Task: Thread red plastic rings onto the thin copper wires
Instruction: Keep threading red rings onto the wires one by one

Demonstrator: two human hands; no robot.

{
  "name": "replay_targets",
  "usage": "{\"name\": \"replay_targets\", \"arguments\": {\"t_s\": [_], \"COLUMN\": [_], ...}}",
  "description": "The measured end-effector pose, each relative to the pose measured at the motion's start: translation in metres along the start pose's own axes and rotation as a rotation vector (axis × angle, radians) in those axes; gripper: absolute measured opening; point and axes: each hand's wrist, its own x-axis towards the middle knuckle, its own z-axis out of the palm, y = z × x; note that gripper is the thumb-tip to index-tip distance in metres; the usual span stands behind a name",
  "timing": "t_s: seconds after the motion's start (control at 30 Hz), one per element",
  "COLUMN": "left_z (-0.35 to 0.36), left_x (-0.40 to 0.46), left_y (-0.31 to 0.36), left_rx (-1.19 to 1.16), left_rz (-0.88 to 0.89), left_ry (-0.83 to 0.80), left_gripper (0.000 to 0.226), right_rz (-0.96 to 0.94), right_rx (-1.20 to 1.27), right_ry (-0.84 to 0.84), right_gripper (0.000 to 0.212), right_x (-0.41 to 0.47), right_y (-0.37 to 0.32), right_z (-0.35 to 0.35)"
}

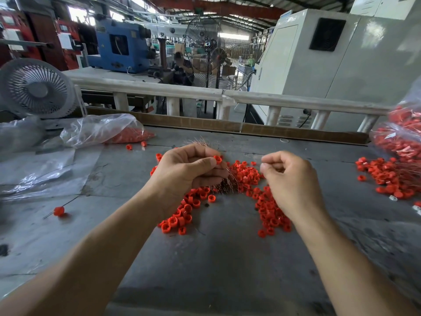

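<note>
Above the loose heap of small, glossy red plastic rings [245,176] on the scuffed grey table [216,258], the left hand [184,169] pinches one ring [217,159] and clasps a bristly bundle of copper wires [229,181]. Right of that heap, the right hand [291,179] curls, fingertips pinched; a wire there is too fine to confirm. Two clear crinkled bags [102,128] hold more rings.

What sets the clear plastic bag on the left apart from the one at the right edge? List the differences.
1. The clear plastic bag on the left lies flat and slack; the clear plastic bag at the right edge bulges upward.
2. The left bag holds few red plastic rings, bunched at one end; the right bag is packed with them.
Both are transparent and rest on the grey worktable.
</note>
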Motion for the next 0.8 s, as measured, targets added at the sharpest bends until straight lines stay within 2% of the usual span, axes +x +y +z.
{"name": "replay_targets", "arguments": {"t_s": [0.1,0.2,0.27,0.4,0.6,0.8], "left_z": [-0.0004,0.0004,0.0010,0.0011,0.0005,-0.0004], "left_x": [0.0003,0.0000,-0.0005,-0.0012,-0.0012,-0.0006], "left_y": [0.0002,0.0008,0.0011,0.0014,0.0014,0.0005], "left_rx": [0.040,0.055,0.061,0.057,0.051,0.052], "left_rz": [-0.005,-0.007,-0.008,-0.009,-0.001,0.001], "left_ry": [0.020,0.030,0.039,0.045,0.059,0.051], "left_gripper": [0.010,0.010,0.010,0.009,0.009,0.010], "right_rz": [0.064,0.097,0.103,0.087,0.096,0.068], "right_rx": [-0.193,-0.274,-0.313,-0.447,-0.573,-0.636], "right_ry": [-0.103,-0.246,-0.280,-0.288,-0.279,-0.275], "right_gripper": [0.014,0.023,0.021,0.019,0.029,0.024], "right_x": [0.0044,0.0034,0.0026,0.0002,-0.0005,-0.0014], "right_y": [0.0098,0.0120,0.0118,0.0097,0.0050,0.0032], "right_z": [-0.0084,-0.0086,-0.0065,-0.0022,-0.0051,-0.0037]}}
